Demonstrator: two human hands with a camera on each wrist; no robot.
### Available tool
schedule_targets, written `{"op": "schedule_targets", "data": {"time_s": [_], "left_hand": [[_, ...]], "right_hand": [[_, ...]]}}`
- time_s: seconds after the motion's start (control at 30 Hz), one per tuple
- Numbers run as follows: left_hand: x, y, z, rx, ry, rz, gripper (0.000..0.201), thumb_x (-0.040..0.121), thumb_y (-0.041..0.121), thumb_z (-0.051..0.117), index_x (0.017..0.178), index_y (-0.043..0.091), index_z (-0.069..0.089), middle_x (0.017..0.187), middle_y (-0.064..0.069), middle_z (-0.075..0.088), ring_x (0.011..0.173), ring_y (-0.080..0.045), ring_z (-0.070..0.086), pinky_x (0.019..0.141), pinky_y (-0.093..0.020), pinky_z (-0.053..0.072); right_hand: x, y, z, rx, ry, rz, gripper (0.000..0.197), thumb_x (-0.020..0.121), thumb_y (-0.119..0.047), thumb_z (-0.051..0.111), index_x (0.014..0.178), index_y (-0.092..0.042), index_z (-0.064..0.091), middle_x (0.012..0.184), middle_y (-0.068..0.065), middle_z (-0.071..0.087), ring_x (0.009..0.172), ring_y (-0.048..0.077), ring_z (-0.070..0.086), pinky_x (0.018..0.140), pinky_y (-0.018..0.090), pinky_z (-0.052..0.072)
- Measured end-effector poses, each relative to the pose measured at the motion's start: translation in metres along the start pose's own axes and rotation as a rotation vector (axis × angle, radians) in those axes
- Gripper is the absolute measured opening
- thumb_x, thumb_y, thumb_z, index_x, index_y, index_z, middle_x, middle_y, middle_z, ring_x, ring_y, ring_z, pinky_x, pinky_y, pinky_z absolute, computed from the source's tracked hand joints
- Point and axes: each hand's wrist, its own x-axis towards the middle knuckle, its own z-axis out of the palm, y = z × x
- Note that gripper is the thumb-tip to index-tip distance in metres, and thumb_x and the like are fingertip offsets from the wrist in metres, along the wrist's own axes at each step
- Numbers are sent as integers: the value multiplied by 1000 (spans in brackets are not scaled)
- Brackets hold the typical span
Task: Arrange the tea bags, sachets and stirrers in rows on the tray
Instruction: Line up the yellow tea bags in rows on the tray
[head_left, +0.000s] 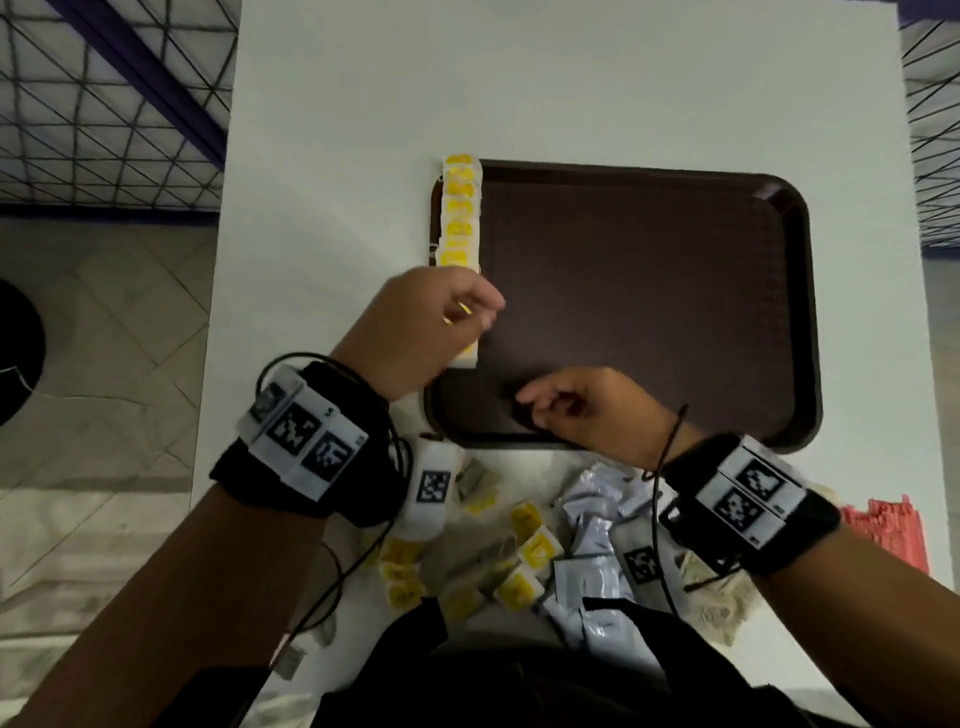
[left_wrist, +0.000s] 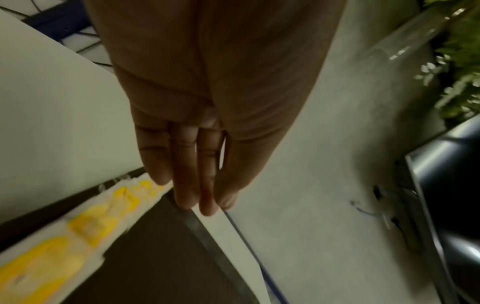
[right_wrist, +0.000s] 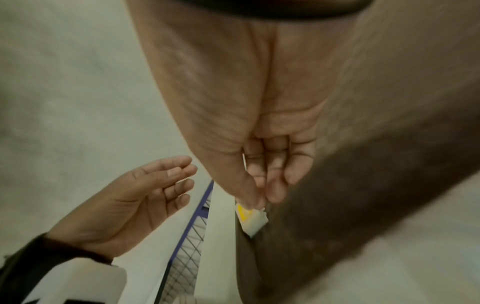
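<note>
A dark brown tray (head_left: 675, 312) lies on the white table (head_left: 519, 78). A row of yellow tea bags (head_left: 460, 218) runs along its left rim, also seen blurred in the left wrist view (left_wrist: 85, 224). My left hand (head_left: 467, 312) hovers over the near part of that row with its fingers (left_wrist: 184, 193) straight and holding nothing. My right hand (head_left: 535, 402) hangs over the tray's near left corner, loosely curled, fingers pointing at the row's nearest tea bag (head_left: 464, 358) (right_wrist: 249, 218). I see nothing in it.
Loose yellow tea bags (head_left: 524, 551), white sachets (head_left: 597, 525) and beige sachets (head_left: 722, 597) are heaped on the table between the tray and my body. Red stirrers (head_left: 883, 530) lie at the near right. The table's left edge drops to a tiled floor.
</note>
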Motion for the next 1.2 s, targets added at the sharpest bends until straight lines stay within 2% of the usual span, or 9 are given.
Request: {"op": "schedule_targets", "data": {"time_s": [0.17, 0.3, 0.37, 0.47, 0.6, 0.8, 1.03, 1.13, 1.2], "left_hand": [[-61, -3, 42, 89, -135, -50, 20, 83, 7, 61, 100, 16, 69, 96, -1, 68, 80, -7, 60, 70, -6, 42], [-104, -5, 65, 212, -287, -130, 27, 81, 18, 68, 108, 14, 67, 104, -2, 65, 90, -13, 60, 72, -12, 37], [-122, -9, 77, 296, -433, -168, 34, 80, 26, 68, 112, 16, 65, 102, 2, 62, 91, -12, 57, 74, -17, 36], [-142, -13, 98, 375, -523, -190, 23, 79, 30, 67, 99, 18, 63, 91, 3, 53, 93, -18, 57, 69, -22, 33], [-156, -16, 112, 390, -485, -234, 25, 82, 20, 62, 106, 14, 58, 103, -3, 50, 99, -22, 53, 74, -26, 37], [-167, -28, 111, 463, -413, -254, 34, 83, 6, 52, 116, 13, 54, 115, -7, 57, 105, -25, 54, 82, -31, 40], [-169, -33, 118, 459, -346, -255, 25, 88, 11, 49, 110, 16, 59, 112, -5, 61, 103, -24, 56, 78, -28, 39], [-169, -36, 118, 404, -314, -268, 23, 87, 12, 51, 107, 16, 61, 106, -6, 64, 98, -24, 58, 73, -26, 37], [-169, -37, 116, 374, -291, -276, 19, 86, 13, 53, 104, 14, 61, 100, -7, 65, 95, -24, 59, 69, -25, 35]], "right_hand": [[-42, 18, 29, -139, -32, -144, 20, 77, -7, 71, 95, -15, 72, 79, 0, 62, 62, 2, 53, 65, 4, 38], [-60, 20, 50, -380, -136, -209, 31, 70, -30, 70, 98, -17, 72, 89, 5, 66, 82, 27, 61, 73, 33, 49], [-65, 17, 60, -588, -192, -178, 39, 70, -35, 71, 107, -24, 68, 102, 4, 62, 95, 30, 53, 76, 35, 39], [-69, 15, 73, -775, -222, -145, 36, 76, -35, 66, 112, -32, 63, 113, -2, 52, 105, 26, 43, 78, 33, 27], [-73, 15, 76, -757, -174, -110, 23, 84, -28, 56, 106, -27, 66, 111, -2, 54, 107, 25, 42, 76, 32, 21], [-86, 10, 52, -593, -75, -146, 24, 83, -33, 49, 93, -23, 69, 100, -2, 63, 97, 26, 53, 79, 34, 35], [-106, -18, 53, -544, -467, -138, 15, 82, -29, 66, 96, -26, 71, 130, -6, 43, 116, 20, 36, 99, 38, 34], [-101, -13, 78, -695, -500, -156, 18, 83, -35, 63, 98, -28, 70, 150, -6, 23, 126, 24, 25, 99, 41, 30], [-94, -5, 93, -736, -441, -196, 18, 82, -34, 63, 97, -27, 70, 147, -2, 30, 121, 29, 30, 94, 41, 30]]}}
